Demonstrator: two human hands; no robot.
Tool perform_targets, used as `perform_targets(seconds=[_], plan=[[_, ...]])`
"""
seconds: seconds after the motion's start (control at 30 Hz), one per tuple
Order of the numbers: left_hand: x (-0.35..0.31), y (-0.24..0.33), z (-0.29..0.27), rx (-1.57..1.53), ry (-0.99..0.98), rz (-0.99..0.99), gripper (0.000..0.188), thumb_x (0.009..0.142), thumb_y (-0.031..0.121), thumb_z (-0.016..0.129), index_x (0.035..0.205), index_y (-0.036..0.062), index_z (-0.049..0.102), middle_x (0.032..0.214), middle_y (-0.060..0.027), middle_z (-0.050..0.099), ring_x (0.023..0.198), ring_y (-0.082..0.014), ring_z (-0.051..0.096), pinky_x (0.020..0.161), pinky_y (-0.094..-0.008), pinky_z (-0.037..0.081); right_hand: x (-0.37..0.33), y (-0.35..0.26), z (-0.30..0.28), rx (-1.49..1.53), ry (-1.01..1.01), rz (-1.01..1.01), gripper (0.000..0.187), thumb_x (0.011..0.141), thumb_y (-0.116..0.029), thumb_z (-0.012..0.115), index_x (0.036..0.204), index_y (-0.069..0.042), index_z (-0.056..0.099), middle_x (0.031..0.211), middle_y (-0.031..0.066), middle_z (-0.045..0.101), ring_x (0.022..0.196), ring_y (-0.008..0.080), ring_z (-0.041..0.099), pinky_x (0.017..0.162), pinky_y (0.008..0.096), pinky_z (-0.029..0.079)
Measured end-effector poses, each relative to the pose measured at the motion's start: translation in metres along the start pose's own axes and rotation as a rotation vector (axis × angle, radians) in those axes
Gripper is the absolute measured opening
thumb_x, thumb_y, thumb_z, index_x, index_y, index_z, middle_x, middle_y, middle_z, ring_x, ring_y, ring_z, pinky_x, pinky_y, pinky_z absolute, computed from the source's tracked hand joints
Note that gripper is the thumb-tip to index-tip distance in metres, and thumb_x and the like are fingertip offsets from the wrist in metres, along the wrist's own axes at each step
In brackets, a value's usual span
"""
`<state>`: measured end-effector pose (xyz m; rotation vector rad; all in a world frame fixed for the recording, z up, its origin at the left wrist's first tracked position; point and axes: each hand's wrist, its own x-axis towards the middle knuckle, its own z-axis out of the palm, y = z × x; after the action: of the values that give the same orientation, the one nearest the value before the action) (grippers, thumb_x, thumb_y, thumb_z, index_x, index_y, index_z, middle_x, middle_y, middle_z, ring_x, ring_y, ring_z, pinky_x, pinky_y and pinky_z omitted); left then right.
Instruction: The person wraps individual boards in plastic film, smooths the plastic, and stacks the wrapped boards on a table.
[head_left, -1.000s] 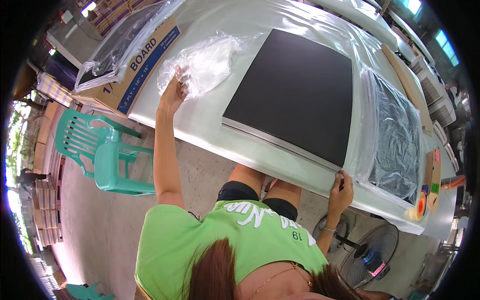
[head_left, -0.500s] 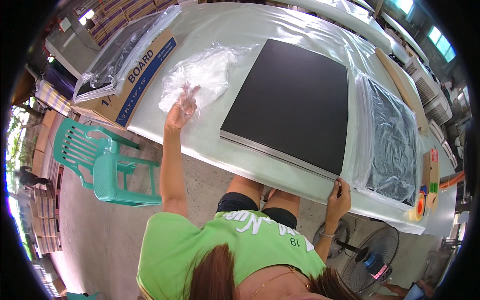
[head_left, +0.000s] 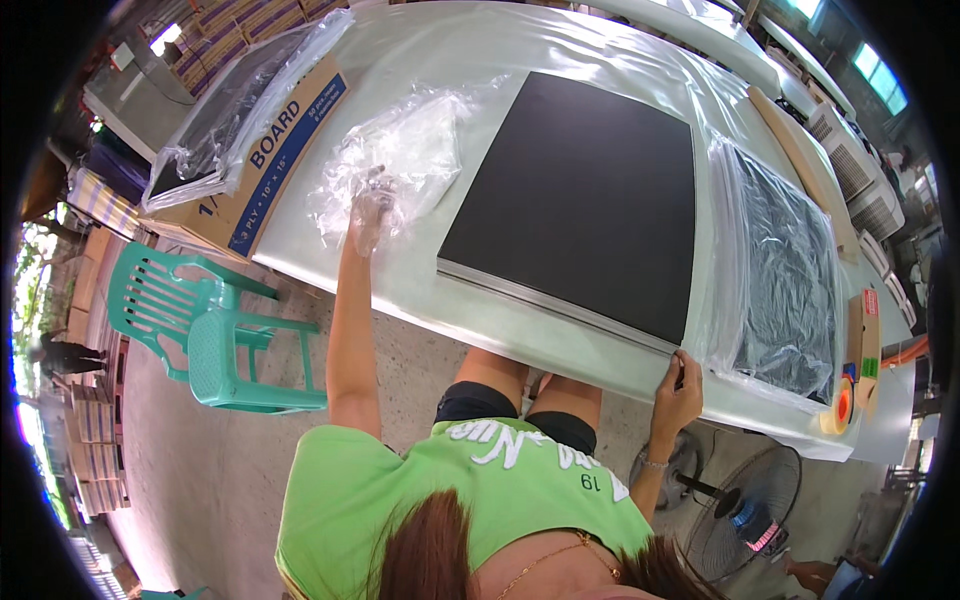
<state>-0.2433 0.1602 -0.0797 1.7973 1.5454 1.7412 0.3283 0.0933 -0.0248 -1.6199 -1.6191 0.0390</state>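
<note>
Touching black boards (head_left: 580, 205) with our curled right hand (head_left: 678, 393), plastic (head_left: 428, 135) with left hand (head_left: 366, 218), we should avoid snagging; finger grips unclear.

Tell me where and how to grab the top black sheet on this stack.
Probably pinch the top black sheet at its near right corner, coming from the front of the table: the stack lies flat, layered near edge facing you, and your right hand is at that corner.

Windows (head_left: 880, 78) are glowing at upper right, glare is streaking the table (head_left: 640, 62) and bag (head_left: 420, 140), and fisheye distortion is bowing edges near the rim.
</note>
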Motion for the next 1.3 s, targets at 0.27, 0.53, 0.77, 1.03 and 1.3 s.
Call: perform_targets(seconds=[0.27, 0.53, 0.77, 1.03, 1.3], plan=[[0.041, -0.068, 0.053, -0.2, 0.091, 0.027, 0.044, 0.09, 0.014, 0.052, 0.131, 0.0112, 0.039, 0.128, -0.0093, 0.046, 0.091, -0.0174, 0.057, 0.078, -0.0273, 0.052, -0.002, -0.007, -0.004, -0.087, 0.035, 0.073, 0.011, 0.088, -0.01, 0.058, 0.095, -0.005, 0.065, 0.083, 0.006, 0.064, 0.066, 0.018, 0.06, 0.06, 0.0288, 0.047], [0.057, -0.163, -0.055, 0.188, 0.241, 0.147, 0.031, 0.088, 0.03, 0.052, 0.111, 0.0086, 0.056, 0.096, -0.0086, 0.059, 0.086, -0.0195, 0.057, 0.076, -0.0351, 0.049, -0.002, -0.001, 0.0, 0.042, 0.037, -0.023, 0.011, 0.088, -0.01, 0.058, 0.095, -0.005, 0.065, 0.083, 0.0067, 0.063, 0.065, 0.02, 0.059, 0.06, 0.0302, 0.046], [-0.012, -0.04, -0.055, 0.46, 0.328, -0.092, 0.033, 0.091, 0.024, 0.052, 0.116, 0.0031, 0.054, 0.111, -0.0081, 0.059, 0.098, -0.0181, 0.057, 0.085, -0.0314, 0.046, -0.004, -0.002, 0.001, 0.067, 0.036, -0.004, 0.01, 0.087, -0.01, 0.058, 0.094, -0.007, 0.065, 0.08, 0.0062, 0.062, 0.065, 0.0181, 0.058, 0.058, 0.0294, 0.045], [-0.001, 0.067, -0.028, 0.047, 0.503, -0.171, 0.032, 0.086, 0.021, 0.058, 0.11, 0.0001, 0.058, 0.101, -0.0092, 0.059, 0.096, -0.0209, 0.056, 0.081, -0.0318, 0.045, -0.005, -0.004, -0.003, 0.047, 0.028, 0.001, 0.01, 0.088, -0.01, 0.058, 0.094, -0.007, 0.065, 0.079, 0.0054, 0.061, 0.062, 0.0174, 0.055, 0.056, 0.0288, 0.043], [0.025, -0.015, -0.04, 0.587, 0.341, 0.299, 0.033, 0.082, 0.027, 0.063, 0.107, 0.0066, 0.061, 0.104, -0.0135, 0.059, 0.102, -0.0304, 0.054, 0.091, -0.0381, 0.041, -0.003, -0.003, -0.005, 0.075, 0.0, -0.043, 0.011, 0.088, -0.01, 0.058, 0.095, -0.005, 0.065, 0.084, 0.0057, 0.064, 0.068, 0.0155, 0.058, 0.063, 0.0258, 0.045]])
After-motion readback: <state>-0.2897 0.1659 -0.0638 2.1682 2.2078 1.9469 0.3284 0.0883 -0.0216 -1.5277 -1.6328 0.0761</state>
